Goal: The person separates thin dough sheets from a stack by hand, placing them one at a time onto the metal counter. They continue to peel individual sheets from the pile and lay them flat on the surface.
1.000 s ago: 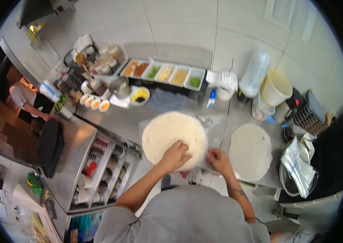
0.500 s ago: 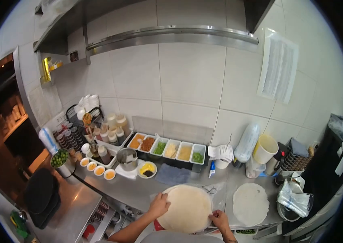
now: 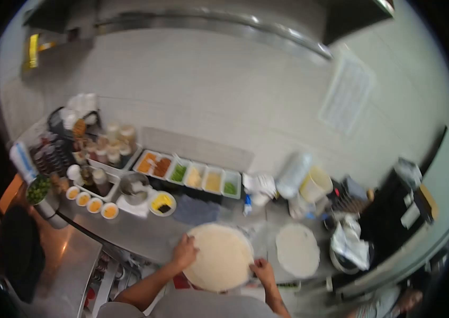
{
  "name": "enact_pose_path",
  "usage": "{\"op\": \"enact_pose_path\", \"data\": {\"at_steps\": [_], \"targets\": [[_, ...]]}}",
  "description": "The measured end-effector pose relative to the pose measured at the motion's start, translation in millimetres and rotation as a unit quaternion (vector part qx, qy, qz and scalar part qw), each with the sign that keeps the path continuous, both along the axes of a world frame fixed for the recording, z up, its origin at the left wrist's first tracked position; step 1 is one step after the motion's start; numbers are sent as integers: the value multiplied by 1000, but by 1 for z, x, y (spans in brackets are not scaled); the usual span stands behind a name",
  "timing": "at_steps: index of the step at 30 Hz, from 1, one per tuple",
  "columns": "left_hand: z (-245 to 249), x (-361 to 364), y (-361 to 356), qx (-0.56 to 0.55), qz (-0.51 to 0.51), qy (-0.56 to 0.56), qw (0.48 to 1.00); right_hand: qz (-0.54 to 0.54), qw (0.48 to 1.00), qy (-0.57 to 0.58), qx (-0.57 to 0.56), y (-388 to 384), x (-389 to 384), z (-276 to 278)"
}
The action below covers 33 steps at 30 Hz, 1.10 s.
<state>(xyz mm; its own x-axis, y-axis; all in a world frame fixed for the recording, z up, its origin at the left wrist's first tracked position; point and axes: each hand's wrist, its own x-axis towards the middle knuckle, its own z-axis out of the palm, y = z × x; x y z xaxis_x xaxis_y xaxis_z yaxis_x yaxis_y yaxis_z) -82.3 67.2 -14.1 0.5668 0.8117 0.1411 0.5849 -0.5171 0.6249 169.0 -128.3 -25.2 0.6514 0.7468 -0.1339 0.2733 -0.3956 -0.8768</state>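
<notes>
A large, pale round flatbread (image 3: 219, 258) lies flat between my hands at the counter's front edge, close to my body. My left hand (image 3: 185, 252) grips its left rim, with the fingers resting on top. On the opposite side, the fingers of my right hand (image 3: 262, 271) pinch the edge. A clear plastic sheet (image 3: 253, 229) shows behind the bread. To the right, a second, thinner flatbread (image 3: 297, 250) is spread on the steel counter (image 3: 129, 230). Behind my left hand lies a folded blue-grey cloth (image 3: 197, 209).
White tubs of toppings (image 3: 213, 181) line the back, with squeeze bottles (image 3: 113, 153) to their left. Small sauce cups (image 3: 95, 205) and a yellow-filled bowl (image 3: 162, 204) stand in front. Another person's arm (image 3: 407, 301) shows at lower right; a metal bowl (image 3: 349, 259) sits right.
My view has swung to the right and blurred, so the counter items appear further left. Both hands keep their hold on the flatbread. Part of another person has appeared at lower right.
</notes>
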Motion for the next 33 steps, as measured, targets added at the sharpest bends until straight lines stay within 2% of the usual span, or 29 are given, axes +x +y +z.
{"op": "enact_pose_path", "data": {"at_steps": [2,3,4,6,9,11,13,15,20,24,27,29,31,33], "targets": [[-12,-1,-1,63,11,-9,998,45,998,-38,-38,0,5,2],[-9,-1,-3,69,7,-11,997,54,998,-36,-15,-1,7,-2],[-1,-2,-5,78,2,-12,997,41,996,18,-74,0,-2,25],[8,3,-10,71,-14,-6,997,83,990,-97,-55,-1,6,7],[11,6,0,68,-30,3,997,77,993,-91,-7,-2,4,1],[-12,-2,4,107,-29,3,994,85,987,-119,-62,-3,3,11],[-19,-1,5,152,-32,-15,988,83,990,-108,-34,-1,9,-2],[7,4,-7,100,-18,6,995,71,991,-112,0,-3,7,-1],[11,6,-11,90,-2,-10,996,62,998,-1,5,-3,9,4],[2,12,-16,107,40,-17,993,32,995,-59,75,2,6,0],[5,18,-21,62,62,-31,996,37,992,-53,109,6,1,3],[9,20,-22,55,54,-34,996,58,993,-9,104,7,-4,13],[18,17,-27,59,74,-71,993,45,990,23,135,10,-9,20],[29,19,-28,90,79,-115,986,80,982,63,157,15,-9,34]]}}
